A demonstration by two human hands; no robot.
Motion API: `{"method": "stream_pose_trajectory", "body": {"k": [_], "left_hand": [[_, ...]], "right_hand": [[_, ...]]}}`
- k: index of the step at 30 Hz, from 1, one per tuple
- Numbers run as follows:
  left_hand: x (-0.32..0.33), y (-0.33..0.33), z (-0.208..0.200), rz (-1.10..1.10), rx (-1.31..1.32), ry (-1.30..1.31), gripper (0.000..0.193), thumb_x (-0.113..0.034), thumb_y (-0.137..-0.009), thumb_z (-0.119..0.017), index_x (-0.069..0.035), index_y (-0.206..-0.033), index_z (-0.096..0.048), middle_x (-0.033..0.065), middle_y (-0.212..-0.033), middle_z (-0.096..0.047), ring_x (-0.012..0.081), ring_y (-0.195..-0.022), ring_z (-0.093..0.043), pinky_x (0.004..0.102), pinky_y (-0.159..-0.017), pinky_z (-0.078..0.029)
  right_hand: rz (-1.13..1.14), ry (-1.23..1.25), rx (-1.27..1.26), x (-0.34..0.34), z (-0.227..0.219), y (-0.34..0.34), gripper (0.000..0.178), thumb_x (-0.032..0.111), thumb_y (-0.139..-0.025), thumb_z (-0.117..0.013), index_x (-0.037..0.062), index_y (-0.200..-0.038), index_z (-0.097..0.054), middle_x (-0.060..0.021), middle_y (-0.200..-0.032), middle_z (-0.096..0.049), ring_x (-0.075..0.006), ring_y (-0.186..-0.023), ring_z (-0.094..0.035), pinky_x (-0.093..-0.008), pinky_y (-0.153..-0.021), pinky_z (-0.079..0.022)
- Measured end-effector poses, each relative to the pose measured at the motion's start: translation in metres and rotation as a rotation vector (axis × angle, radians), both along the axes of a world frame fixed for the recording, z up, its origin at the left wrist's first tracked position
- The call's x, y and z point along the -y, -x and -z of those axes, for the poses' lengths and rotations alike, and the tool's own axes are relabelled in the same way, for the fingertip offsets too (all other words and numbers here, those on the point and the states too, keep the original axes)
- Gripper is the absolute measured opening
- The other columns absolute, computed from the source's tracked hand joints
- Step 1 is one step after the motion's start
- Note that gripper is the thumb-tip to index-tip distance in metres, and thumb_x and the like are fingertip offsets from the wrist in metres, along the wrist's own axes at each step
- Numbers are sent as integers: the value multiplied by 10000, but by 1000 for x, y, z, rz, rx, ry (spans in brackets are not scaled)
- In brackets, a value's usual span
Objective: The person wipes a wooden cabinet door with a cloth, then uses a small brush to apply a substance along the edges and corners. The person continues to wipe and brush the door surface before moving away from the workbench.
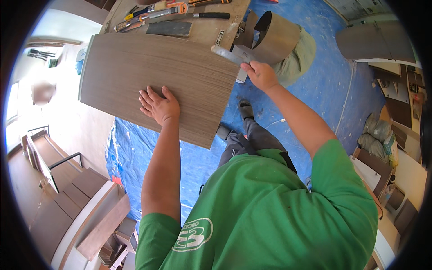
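A large brown wood-grain panel (pixel 121 67) lies flat before me, its near corner jutting out over the floor. My left hand (pixel 161 105) rests palm down on it with the fingers spread. At the panel's right end, my right hand (pixel 261 75) is closed, the thumb pointing left, on a flat grey metal tool (pixel 231 55) whose exact kind I cannot make out. Just beyond that hand is a coiled brown strip (pixel 281 40), like edge banding, above a pale green cloth (pixel 297 58).
Past the panel, a wooden worktop (pixel 202 31) carries a black-handled tool (pixel 211 15), a dark flat block (pixel 168 29) and several orange-and-grey hand tools. Blue sheeting (pixel 315 103) covers the floor. Stacked boards (pixel 83 202) stand at left; bags (pixel 375 132) and panels line the right.
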State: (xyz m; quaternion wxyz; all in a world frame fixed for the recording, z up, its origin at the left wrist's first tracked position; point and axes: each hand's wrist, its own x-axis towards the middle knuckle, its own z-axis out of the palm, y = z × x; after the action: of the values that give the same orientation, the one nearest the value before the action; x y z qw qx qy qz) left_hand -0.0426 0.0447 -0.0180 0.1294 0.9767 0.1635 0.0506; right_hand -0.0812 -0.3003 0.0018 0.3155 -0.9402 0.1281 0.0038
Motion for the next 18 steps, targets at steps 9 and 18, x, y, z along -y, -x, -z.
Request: {"method": "stream_pose_trajectory", "body": {"k": [9,18], "left_hand": [[3,2,-1,-7,-11,0,709,-564,-1031,-409,-127,-1585,-342,135,-1689,-245,304,-1576,-160,531,-1269,-85],[8,-2,-8,-8,-23,-18,695,-543,-1029,-426,-119,-1576,-360,128,-1685,-257,298,-1574,-169,516,-1273,-92]], "right_hand": [[-174,-74,-96,-27,-13,47,517,548,-998,-553,80,-785,-611,-203,-741,-654,-449,-763,-643,-535,-641,-483],[95,7,-83,35,1,-26,491,551,-996,-555,101,-887,-717,-192,-788,-687,-408,-766,-668,-503,-672,-505]]}}
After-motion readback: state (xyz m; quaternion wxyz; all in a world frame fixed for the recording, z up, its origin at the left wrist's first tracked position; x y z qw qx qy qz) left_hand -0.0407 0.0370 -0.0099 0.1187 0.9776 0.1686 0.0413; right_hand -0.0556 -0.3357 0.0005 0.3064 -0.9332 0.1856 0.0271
